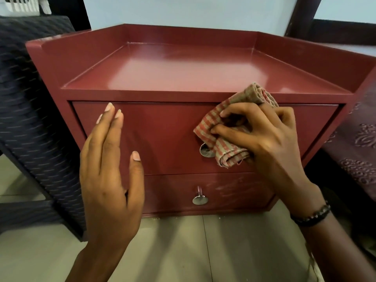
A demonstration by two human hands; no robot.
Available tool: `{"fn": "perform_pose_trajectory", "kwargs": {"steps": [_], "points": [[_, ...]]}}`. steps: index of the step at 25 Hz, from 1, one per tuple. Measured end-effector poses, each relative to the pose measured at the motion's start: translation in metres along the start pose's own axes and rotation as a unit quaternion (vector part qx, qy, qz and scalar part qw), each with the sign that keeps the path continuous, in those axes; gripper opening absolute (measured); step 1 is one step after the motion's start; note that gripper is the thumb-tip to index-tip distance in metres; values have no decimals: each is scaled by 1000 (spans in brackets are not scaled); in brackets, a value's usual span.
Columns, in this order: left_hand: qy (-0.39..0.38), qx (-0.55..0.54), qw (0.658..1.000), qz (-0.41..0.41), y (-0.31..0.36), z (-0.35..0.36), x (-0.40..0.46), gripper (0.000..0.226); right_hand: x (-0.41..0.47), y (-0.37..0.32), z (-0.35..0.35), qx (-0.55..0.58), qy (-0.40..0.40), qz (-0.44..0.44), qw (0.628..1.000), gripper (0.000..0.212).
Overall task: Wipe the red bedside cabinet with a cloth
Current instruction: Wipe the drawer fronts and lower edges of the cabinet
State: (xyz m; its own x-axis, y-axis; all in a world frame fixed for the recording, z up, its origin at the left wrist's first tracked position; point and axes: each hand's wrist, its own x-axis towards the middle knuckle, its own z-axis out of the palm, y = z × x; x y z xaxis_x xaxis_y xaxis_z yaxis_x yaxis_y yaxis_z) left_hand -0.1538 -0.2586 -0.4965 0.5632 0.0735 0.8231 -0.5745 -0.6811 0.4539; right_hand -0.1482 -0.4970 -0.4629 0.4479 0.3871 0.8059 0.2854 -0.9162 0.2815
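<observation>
The red bedside cabinet (183,70) fills the middle of the view, with a rimmed top and two drawers. My right hand (262,135) grips a bunched red-and-beige checked cloth (221,127) against the upper drawer front, right over its metal knob (205,152), which is partly hidden by the cloth. My left hand (110,165) lies flat with straight fingers on the left part of the upper drawer front. The lower drawer's metal knob (200,199) is in plain sight below.
A dark woven chair (30,102) stands close to the cabinet's left side. A bed with a dark patterned cover (360,143) lies on the right. Pale floor tiles (183,251) stretch in front. A light wall rises behind.
</observation>
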Motion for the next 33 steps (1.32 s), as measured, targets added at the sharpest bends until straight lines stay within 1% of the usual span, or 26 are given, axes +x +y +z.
{"fn": "perform_pose_trajectory", "kwargs": {"steps": [1, 3, 5, 6, 7, 8, 9, 10, 11, 12, 13, 14, 16, 17, 18, 19, 20, 22, 23, 24, 27, 28, 29, 31, 32, 33], "points": [[-1, 1, 1000, 0, 1, 0, 0, 50, -7, 0, 1, 11, 5, 21, 1000, 18], [3, 3, 1000, -2, 1, -2, 0, 50, -36, 2, 6, 41, 4, 93, 995, 23], [5, 5, 1000, -8, -1, -4, 0, 50, -74, 1, 20, 61, -13, 172, 983, 46], [3, 3, 1000, -12, -1, -4, -1, 50, -91, -5, 29, 85, -25, 197, 976, 58], [0, -1, 1000, -15, -1, -3, -1, 51, -103, -17, 35, 129, -33, 218, 967, 64], [-6, -5, 1000, -16, 0, -2, -2, 51, -109, -32, 38, 190, -26, 245, 950, 62], [-14, -7, 1000, -16, 2, 0, -3, 51, -110, -46, 38, 261, 6, 282, 923, 53], [-22, -7, 1000, -15, 3, 2, -4, 51, -107, -59, 35, 317, 56, 315, 893, 45], [-29, -7, 999, -12, 4, 3, -4, 51, -99, -69, 29, 345, 109, 333, 871, 41], [-34, -7, 999, -10, 4, 4, -5, 51, -87, -76, 24, 339, 146, 326, 870, 40], [-38, -7, 999, -9, 3, 5, -6, 51, -74, -80, 21, 312, 162, 297, 888, 40], [-41, -8, 999, -8, 3, 6, -7, 50, -60, -81, 23, 270, 158, 253, 916, 40], [-45, -9, 999, -12, 1, 6, -8, 50, -41, -78, 35, 159, 120, 171, 965, 37], [-47, -7, 999, -13, 0, 5, -8, 50, -41, -77, 43, 116, 99, 150, 977, 38], [-48, -4, 999, -13, -1, 5, -7, 50, -46, -77, 52, 96, 81, 140, 982, 40], [-48, 0, 999, -13, -3, 4, -8, 50, -57, -79, 58, 102, 70, 143, 982, 41], [-45, 2, 999, -14, -4, 3, -9, 50, -70, -80, 62, 131, 71, 161, 976, 42], [-42, 3, 999, -17, -7, 1, -10, 49, -83, -78, 60, 211, 111, 226, 945, 48], [-42, 5, 999, -19, -8, 2, -10, 49, -81, -75, 58, 231, 135, 248, 931, 50], [-46, 7, 999, -21, -9, 4, -11, 49, -75, -72, 54, 229, 152, 255, 927, 51], [-46, 2, 999, -26, -10, 7, -12, 49, -50, -67, 37, 219, 200, 212, 931, 49], [-47, 2, 999, -26, -10, 8, -13, 49, -49, -66, 27, 214, 203, 197, 935, 46], [-48, 2, 998, -26, -9, 8, -14, 49, -52, -64, 15, 206, 194, 182, 942, 39], [-47, 8, 998, -27, -10, 9, -14, 49, -56, -61, -9, 187, 147, 147, 960, 18], [-48, 10, 998, -27, -12, 9, -14, 49, -53, -60, -13, 180, 134, 138, 965, 18], [-50, 11, 998, -28, -14, 10, -15, 49, -49, -58, -9, 174, 142, 138, 965, 18]]}}
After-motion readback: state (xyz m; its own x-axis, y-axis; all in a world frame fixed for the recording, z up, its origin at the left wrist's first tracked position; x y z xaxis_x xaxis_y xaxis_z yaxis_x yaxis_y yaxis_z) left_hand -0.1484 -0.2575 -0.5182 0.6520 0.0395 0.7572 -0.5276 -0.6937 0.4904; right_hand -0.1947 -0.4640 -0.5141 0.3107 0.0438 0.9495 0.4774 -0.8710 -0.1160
